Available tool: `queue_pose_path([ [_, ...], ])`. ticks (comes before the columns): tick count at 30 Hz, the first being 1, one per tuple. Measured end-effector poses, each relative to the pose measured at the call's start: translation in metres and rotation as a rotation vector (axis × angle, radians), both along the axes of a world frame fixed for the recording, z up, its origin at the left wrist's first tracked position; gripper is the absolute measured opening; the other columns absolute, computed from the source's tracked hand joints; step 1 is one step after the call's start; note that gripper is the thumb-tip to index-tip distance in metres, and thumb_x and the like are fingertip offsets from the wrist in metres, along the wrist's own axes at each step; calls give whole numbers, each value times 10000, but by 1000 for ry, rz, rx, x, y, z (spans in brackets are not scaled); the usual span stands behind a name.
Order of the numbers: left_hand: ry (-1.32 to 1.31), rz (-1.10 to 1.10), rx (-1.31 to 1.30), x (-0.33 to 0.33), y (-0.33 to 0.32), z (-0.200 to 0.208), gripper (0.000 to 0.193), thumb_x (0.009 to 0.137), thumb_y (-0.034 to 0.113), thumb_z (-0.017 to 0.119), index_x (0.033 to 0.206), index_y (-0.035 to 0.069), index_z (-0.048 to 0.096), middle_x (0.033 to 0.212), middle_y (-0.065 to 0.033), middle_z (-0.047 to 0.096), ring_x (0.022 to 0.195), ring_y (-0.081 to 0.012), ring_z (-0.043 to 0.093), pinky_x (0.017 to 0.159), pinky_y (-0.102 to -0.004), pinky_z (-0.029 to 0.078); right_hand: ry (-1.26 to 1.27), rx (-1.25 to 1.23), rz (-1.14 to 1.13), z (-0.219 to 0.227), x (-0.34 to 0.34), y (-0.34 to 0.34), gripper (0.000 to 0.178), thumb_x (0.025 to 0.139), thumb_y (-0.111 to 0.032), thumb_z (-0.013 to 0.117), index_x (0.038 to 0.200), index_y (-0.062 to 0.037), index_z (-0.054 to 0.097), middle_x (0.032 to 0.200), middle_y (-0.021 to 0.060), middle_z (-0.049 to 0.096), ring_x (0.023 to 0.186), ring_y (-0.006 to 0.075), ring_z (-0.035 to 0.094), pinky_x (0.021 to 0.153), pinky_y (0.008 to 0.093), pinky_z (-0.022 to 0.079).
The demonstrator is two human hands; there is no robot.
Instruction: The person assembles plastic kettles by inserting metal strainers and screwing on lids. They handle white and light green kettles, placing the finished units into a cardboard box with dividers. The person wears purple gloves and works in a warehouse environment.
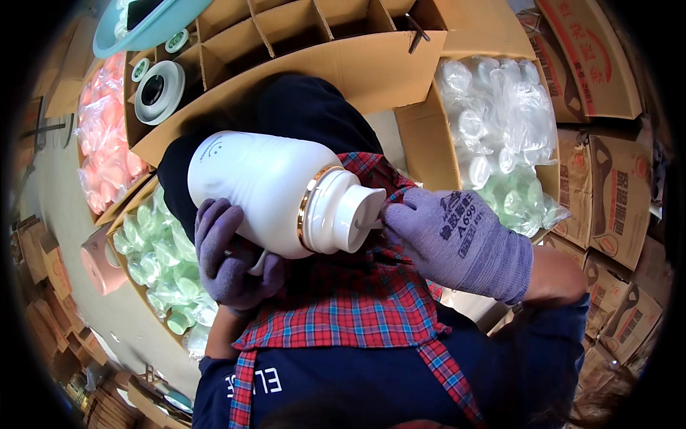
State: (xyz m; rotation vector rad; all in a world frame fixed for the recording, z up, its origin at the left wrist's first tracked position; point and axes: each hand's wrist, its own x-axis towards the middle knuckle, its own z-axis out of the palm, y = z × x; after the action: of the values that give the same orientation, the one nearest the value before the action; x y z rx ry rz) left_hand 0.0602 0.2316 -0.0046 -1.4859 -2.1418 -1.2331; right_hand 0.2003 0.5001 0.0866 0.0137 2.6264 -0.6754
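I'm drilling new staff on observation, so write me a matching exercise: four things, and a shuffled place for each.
Things
1. White rounded bottle with a gold band
2. Light-blue round basin
3. Pink pieces in clear plastic bags
4. Whitish pieces in clear plastic wrap

Places
A. Right of the divided brown cardboard carton
B. In the purple-gloved left grip, its top at the purple-gloved right grip
C. At the picture's top edge
D. Left of the divided carton

Pairs: 1-B, 2-C, 3-D, 4-A

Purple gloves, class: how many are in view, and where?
2: one glove on the left hand, against the white jug; the other on the right hand, at its narrower end.
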Motion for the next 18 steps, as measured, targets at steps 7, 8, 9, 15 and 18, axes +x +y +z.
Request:
queue_pose_path([
  [7, -110, 83, -24, -6, 6, 13, 273, 779, 127, 733, 748, -12, 500, 1219, -279, 643, 1156, -508, 616, 998, -581, 484, 315, 396, 188, 15, -27, 6, 354, 859, -213, 654, 1174, -52, 641, 852, 70, 564, 719, 221, 619, 584, 365, 500],
  [8, -134, 98, -6, -11, 6, 13, 302, 769, 148, 755, 714, 0, 498, 1195, -269, 658, 1139, -501, 630, 987, -568, 496, 398, 463, 245, 18, -32, 8, 395, 848, -221, 655, 1200, -45, 643, 834, 56, 548, 701, 204, 605, 566, 348, 491],
  [9, -144, 103, -14, -14, 6, 13, 287, 771, 129, 753, 719, 3, 500, 1213, -280, 653, 1149, -492, 631, 986, -546, 500, 565, 475, 244, 18, -34, 8, 464, 796, -203, 681, 1223, -24, 650, 791, 28, 510, 648, 178, 549, 517, 321, 450],
  [15, -369, 171, -37, -32, 6, 25, 230, 778, 56, 721, 712, 2, 507, 1249, -282, 652, 1161, -376, 641, 1011, -449, 477, 457, 254, 135, 30, -31, 25, 327, 905, -219, 652, 1176, -37, 638, 851, 89, 605, 693, 258, 626, 565, 391, 498],
  [18, -533, 133, -45, -43, 9, 39, 224, 786, 60, 726, 695, 5, 528, 1265, -272, 653, 1130, -284, 646, 1004, -385, 463, 346, 116, 57, 25, -31, 26, 287, 953, -268, 650, 1157, -67, 631, 851, 125, 610, 710, 312, 641, 598, 418, 513],
])
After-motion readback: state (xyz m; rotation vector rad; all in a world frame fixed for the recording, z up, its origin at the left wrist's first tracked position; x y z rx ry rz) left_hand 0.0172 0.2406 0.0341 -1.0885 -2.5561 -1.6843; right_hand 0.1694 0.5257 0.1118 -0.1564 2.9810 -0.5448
